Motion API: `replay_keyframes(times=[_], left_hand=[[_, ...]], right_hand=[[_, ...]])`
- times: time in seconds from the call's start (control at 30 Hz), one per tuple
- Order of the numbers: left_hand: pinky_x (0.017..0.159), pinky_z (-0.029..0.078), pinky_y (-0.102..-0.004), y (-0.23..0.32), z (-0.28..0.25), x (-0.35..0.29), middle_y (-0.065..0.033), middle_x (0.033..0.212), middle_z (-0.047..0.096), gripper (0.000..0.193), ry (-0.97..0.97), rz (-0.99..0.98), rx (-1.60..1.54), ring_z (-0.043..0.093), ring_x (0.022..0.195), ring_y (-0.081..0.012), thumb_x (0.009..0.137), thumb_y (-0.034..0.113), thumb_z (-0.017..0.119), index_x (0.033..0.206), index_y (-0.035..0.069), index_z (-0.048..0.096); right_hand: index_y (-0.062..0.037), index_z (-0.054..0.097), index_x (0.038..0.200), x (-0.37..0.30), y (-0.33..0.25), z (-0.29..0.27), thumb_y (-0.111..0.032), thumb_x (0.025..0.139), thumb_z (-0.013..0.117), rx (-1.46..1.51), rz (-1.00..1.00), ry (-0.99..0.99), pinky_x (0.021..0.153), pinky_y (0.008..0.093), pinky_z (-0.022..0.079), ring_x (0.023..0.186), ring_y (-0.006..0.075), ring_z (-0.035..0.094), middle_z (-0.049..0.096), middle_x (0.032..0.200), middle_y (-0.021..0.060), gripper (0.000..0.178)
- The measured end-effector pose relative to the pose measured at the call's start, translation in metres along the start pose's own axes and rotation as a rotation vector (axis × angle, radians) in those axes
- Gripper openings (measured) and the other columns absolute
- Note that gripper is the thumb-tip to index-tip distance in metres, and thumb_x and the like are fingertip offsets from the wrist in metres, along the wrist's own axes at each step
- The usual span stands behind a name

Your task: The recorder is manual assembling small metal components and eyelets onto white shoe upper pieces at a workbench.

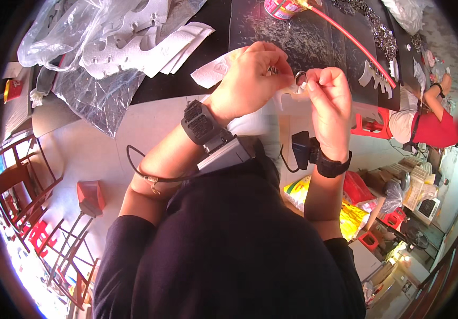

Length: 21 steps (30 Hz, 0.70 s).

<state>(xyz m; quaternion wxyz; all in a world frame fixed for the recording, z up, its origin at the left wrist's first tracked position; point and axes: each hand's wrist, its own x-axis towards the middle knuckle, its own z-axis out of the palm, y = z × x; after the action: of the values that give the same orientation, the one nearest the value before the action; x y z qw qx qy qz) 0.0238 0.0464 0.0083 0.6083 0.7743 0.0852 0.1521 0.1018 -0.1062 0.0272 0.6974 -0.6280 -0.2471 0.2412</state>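
Both hands meet above the near edge of the dark table. My left hand (pixel 253 80) is closed, its thumb and fingers pinching a small whitish notched piece (pixel 288 94). Across from it, my right hand (pixel 329 98) is closed in a pinch at the same piece, next to a small dark metal ring (pixel 300 78). How the ring joins the piece is too small to tell. A white card-like strip (pixel 208 74) shows beside and partly behind my left hand.
White cut-out pieces (pixel 170 53) lie stacked on clear plastic bags (pixel 75 42) at the left. A tin (pixel 283 8) with a red tube (pixel 346 37) is at the back; metal chains (pixel 375 32) lie right. Another person (pixel 436 125) sits at the right.
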Motion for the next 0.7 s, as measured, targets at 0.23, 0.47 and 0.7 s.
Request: replay_keyframes(times=[0.23, 0.47, 0.7], left_hand=[[0.076, 0.044, -0.0260, -0.001, 0.000, 0.001, -0.0081, 0.102, 0.057, 0.010, -0.013, 0.040, -0.010, 0.057, 0.086, -0.0148, 0.074, 0.009, 0.065, 0.080, 0.003, 0.064], [0.076, 0.044, -0.0265, 0.001, 0.000, 0.001, -0.0082, 0.102, 0.057, 0.010, -0.016, 0.026, -0.040, 0.056, 0.090, -0.0150, 0.074, 0.009, 0.065, 0.080, 0.002, 0.064], [0.077, 0.045, -0.0266, 0.001, -0.001, 0.002, -0.0091, 0.102, 0.058, 0.010, -0.029, 0.024, -0.071, 0.057, 0.090, -0.0158, 0.073, 0.008, 0.065, 0.080, 0.000, 0.064]], right_hand=[[-0.0038, 0.048, 0.100, 0.002, -0.005, 0.002, 0.005, 0.085, 0.050, -0.094, -0.014, -0.018, 0.071, 0.0184, 0.039, 0.077, 0.0055, 0.048, 0.051, 0.087, 0.0012, 0.017], [-0.0007, 0.056, 0.105, 0.000, -0.011, 0.005, 0.004, 0.086, 0.048, -0.183, 0.015, -0.019, 0.071, 0.0175, 0.040, 0.076, 0.0041, 0.048, 0.054, 0.085, -0.0011, 0.021], [0.0007, 0.058, 0.104, 0.002, -0.013, 0.006, 0.004, 0.086, 0.049, -0.216, 0.005, -0.025, 0.072, 0.0178, 0.041, 0.077, 0.0039, 0.050, 0.057, 0.088, -0.0005, 0.020]])
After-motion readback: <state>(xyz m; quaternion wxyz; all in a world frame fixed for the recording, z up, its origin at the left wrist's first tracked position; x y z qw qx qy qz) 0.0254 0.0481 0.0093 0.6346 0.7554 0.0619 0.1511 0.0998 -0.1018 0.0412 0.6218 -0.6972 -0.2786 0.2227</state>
